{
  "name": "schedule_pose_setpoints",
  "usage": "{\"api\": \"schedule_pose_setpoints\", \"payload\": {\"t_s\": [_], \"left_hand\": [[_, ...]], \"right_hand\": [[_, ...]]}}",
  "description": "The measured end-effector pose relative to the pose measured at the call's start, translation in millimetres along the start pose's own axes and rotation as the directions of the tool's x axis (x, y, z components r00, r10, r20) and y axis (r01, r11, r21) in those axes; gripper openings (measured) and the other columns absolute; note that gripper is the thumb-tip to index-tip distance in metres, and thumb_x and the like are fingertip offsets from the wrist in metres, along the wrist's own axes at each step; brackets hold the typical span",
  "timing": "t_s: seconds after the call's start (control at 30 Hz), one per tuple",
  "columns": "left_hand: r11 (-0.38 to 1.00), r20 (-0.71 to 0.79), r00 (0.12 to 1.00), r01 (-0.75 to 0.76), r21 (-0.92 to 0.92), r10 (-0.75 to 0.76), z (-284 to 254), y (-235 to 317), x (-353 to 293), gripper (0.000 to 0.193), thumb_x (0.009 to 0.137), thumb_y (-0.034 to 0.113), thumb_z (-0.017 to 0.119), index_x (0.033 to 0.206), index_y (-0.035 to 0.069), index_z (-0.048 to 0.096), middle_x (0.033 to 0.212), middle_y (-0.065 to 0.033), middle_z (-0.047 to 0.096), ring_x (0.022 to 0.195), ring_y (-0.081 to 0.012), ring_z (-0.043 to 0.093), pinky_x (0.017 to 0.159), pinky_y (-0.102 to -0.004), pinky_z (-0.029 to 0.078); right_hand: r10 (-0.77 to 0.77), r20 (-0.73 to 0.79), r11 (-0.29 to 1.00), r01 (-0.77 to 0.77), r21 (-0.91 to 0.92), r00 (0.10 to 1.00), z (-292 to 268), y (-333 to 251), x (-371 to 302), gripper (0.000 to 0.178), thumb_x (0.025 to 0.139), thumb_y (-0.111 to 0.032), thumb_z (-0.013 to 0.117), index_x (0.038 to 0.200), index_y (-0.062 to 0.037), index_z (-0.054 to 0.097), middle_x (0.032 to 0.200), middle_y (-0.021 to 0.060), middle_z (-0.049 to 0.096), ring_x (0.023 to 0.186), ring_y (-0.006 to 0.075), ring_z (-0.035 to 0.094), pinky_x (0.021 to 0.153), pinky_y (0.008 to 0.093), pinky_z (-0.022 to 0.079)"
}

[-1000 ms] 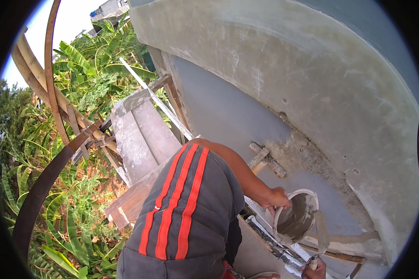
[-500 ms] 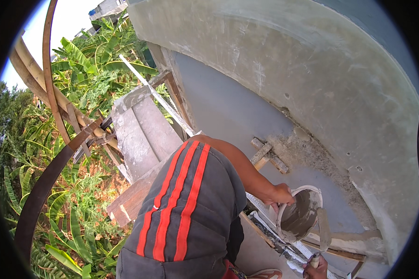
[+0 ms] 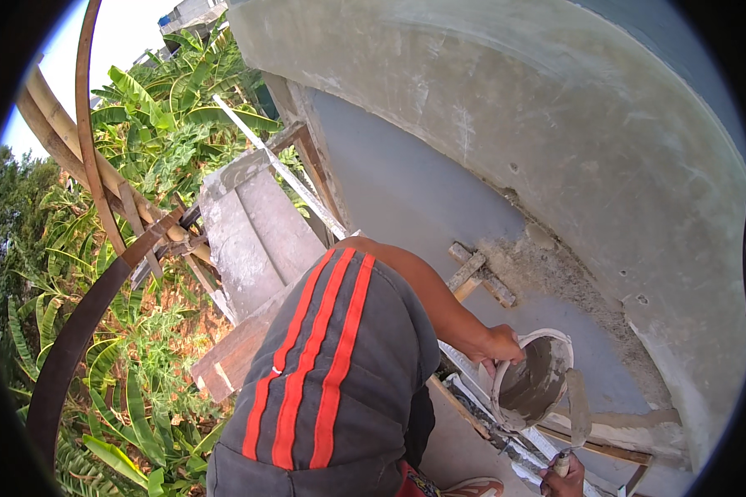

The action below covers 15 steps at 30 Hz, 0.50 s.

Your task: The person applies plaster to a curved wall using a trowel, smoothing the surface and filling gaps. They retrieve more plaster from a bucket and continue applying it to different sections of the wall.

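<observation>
Nearest to us, at the lower edge, our right hand [image 3: 565, 478] is closed around the handle of a plastering trowel [image 3: 578, 406]. The blade stands up beside the bucket, its flat face coated with grey mortar, most likely so the load does not slide off. Only part of that hand shows, but the fingers are wrapped tight on the handle.

Just above it, our left hand [image 3: 499, 344] grips the rim of a small white bucket [image 3: 532, 383], fingers hooked over the edge. The bucket is tilted toward us, and we judge that this keeps the wet grey mortar inside within reach of the trowel. It hangs just beside the wall rather than resting on anything we can make out.

Our leg in dark shorts with red stripes [image 3: 331, 373] fills the middle of the view, bent over a scaffold of wooden planks [image 3: 240, 352].

Beyond the bucket, the grey plastered wall [image 3: 406, 190] carries a rough patch of fresh mortar [image 3: 547, 265] next to short wooden blocks [image 3: 472, 273] fixed to it. An aluminium straightedge [image 3: 282, 170] leans along the wall farther off.

Farthest away are bamboo poles [image 3: 66, 149] and banana plants [image 3: 166, 116]. We see no packages, labels or signs anywhere.
</observation>
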<state>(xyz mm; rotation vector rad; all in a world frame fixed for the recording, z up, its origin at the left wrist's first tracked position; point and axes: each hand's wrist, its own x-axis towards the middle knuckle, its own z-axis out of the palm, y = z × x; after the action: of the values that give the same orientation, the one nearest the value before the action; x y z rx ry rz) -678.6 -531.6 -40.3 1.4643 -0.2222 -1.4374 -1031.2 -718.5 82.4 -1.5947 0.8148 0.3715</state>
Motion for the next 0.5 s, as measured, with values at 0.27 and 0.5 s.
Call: {"api": "schedule_pose_setpoints", "payload": {"t_s": [0.27,0.5], "left_hand": [[0.999,0.050,0.998,0.036,0.027,-0.037,0,5,-3,0.031,0.086,0.007,0.071,0.114,-0.004,0.063,0.108,-0.0178,0.067,0.096,-0.0331,0.076,0.080,-0.0525,0.070],[1.000,0.021,1.000,0.007,-0.020,-0.007,-1,-4,3,0.025,0.083,0.008,0.073,0.104,-0.005,0.066,0.101,-0.0182,0.067,0.087,-0.0354,0.076,0.073,-0.0535,0.070]], "right_hand": [[0.006,-0.006,1.000,-0.006,0.025,1.000,-3,12,3,0.022,0.089,0.002,0.060,0.107,-0.0102,0.059,0.076,-0.0028,0.057,0.059,0.0086,0.054,0.053,0.0250,0.044],[0.016,0.005,1.000,-0.016,-0.023,1.000,-2,8,3,0.018,0.091,-0.002,0.062,0.107,-0.0110,0.059,0.077,-0.0030,0.058,0.059,0.0080,0.054,0.053,0.0245,0.044]]}}
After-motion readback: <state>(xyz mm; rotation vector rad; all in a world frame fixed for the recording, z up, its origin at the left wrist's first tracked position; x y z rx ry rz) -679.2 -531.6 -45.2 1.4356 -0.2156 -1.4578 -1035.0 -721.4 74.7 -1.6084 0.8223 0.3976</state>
